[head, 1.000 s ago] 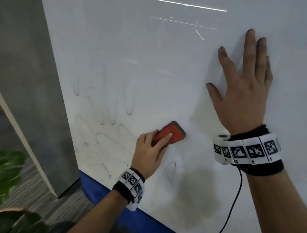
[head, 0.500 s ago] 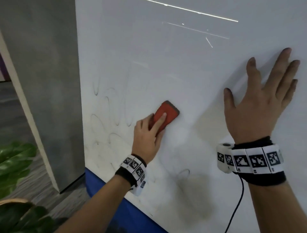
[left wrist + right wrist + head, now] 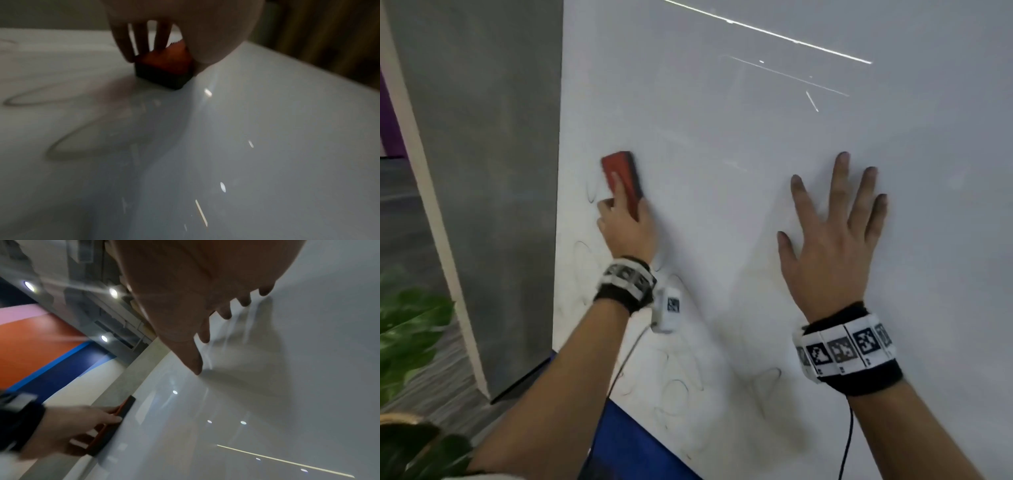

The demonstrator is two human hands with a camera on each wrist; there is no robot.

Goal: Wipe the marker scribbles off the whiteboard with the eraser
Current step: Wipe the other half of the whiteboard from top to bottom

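Note:
My left hand point(image 3: 625, 222) grips a red eraser point(image 3: 619, 174) with a dark felt base and presses it flat against the whiteboard point(image 3: 722, 144), near the board's left edge. The left wrist view shows the eraser point(image 3: 166, 65) held between fingers and thumb, its felt on the board. Faint grey marker loops point(image 3: 674, 390) lie on the lower left of the board, and two loops point(image 3: 61, 146) show close to the eraser. My right hand point(image 3: 835, 219) lies flat on the board to the right, fingers spread. The eraser point(image 3: 121, 412) and left hand also show in the right wrist view.
A grey pillar point(image 3: 482, 171) stands just left of the board's edge. Green plant leaves point(image 3: 407, 329) fill the lower left corner. A blue panel point(image 3: 633, 442) runs below the board. A black cable point(image 3: 847, 442) hangs from my right wrist.
My left hand has swept the eraser up and to the left, towards the board's left edge, turning it upright. Loops it passed over have faded. My right hand stays flat on the board.

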